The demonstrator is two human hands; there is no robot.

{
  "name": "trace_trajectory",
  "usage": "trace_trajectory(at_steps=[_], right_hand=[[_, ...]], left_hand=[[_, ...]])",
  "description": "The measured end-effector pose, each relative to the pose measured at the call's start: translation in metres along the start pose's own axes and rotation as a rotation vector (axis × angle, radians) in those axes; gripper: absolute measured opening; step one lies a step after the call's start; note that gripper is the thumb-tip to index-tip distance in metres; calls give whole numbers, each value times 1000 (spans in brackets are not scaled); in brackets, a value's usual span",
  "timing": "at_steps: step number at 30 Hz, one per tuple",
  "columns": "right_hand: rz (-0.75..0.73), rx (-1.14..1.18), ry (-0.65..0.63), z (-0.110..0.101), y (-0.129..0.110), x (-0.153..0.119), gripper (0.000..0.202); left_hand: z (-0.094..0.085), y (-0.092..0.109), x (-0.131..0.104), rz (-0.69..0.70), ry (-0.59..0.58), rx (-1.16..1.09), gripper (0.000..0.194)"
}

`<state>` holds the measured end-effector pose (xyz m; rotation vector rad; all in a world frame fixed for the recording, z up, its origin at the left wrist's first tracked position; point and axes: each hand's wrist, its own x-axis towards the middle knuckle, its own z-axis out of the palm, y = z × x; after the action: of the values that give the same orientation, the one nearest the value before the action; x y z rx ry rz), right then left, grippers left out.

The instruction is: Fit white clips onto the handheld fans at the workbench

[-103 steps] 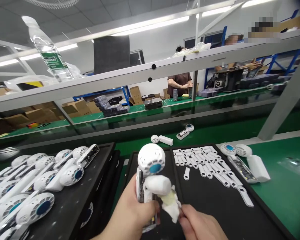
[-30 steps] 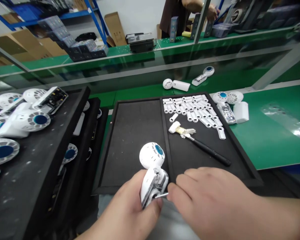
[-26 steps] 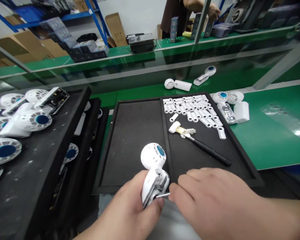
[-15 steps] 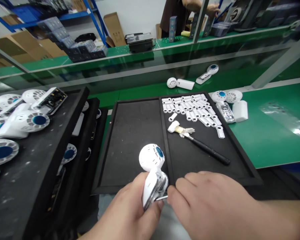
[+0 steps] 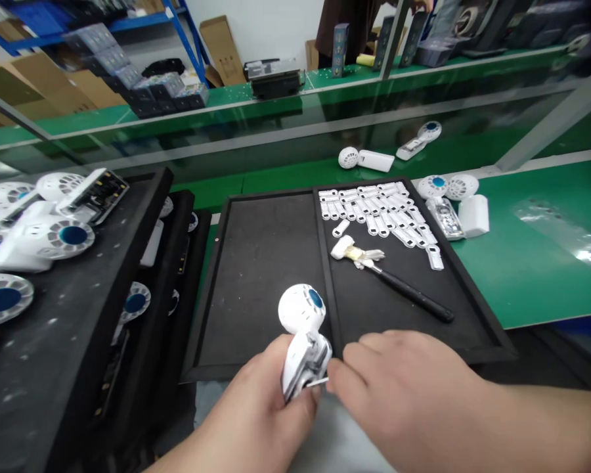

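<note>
My left hand (image 5: 263,401) is closed around a white handheld fan (image 5: 303,309) with a round head and a blue centre disc. The fan's handle is open on the right side, showing its inside. Against that opening, the pinched fingers of my right hand (image 5: 404,381) hold a thin white strip (image 5: 318,382), its far end at the handle. Most of the strip is hidden by my fingers. Beyond my hands lies a black two-part tray (image 5: 270,263). Its right part holds rows of small white plates (image 5: 374,209) and a black-handled hammer (image 5: 408,292) with a wrapped head.
Black trays (image 5: 73,341) stacked on the left carry several white fans (image 5: 62,238). More fan parts (image 5: 458,210) lie right of the tray, near a clear plastic bag (image 5: 566,230). Two fans (image 5: 374,159) sit on the green belt (image 5: 276,172). A person (image 5: 347,29) stands behind the far bench.
The two fans on the green belt have moved a little to the right. The white strip has risen slightly at the handle's opening, with my right hand still on it.
</note>
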<state>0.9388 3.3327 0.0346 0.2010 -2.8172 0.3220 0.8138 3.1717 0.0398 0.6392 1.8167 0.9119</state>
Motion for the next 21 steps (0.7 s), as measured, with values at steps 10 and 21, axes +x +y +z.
trace_trajectory(at_steps=[10, 21], right_hand=[[306, -13, -67, 101, 48, 12, 26], [697, -219, -122, 94, 117, -24, 18]], left_hand=[[-13, -10, 0, -33, 52, -699, 34], [-29, -28, 12, 115, 83, -889, 47]])
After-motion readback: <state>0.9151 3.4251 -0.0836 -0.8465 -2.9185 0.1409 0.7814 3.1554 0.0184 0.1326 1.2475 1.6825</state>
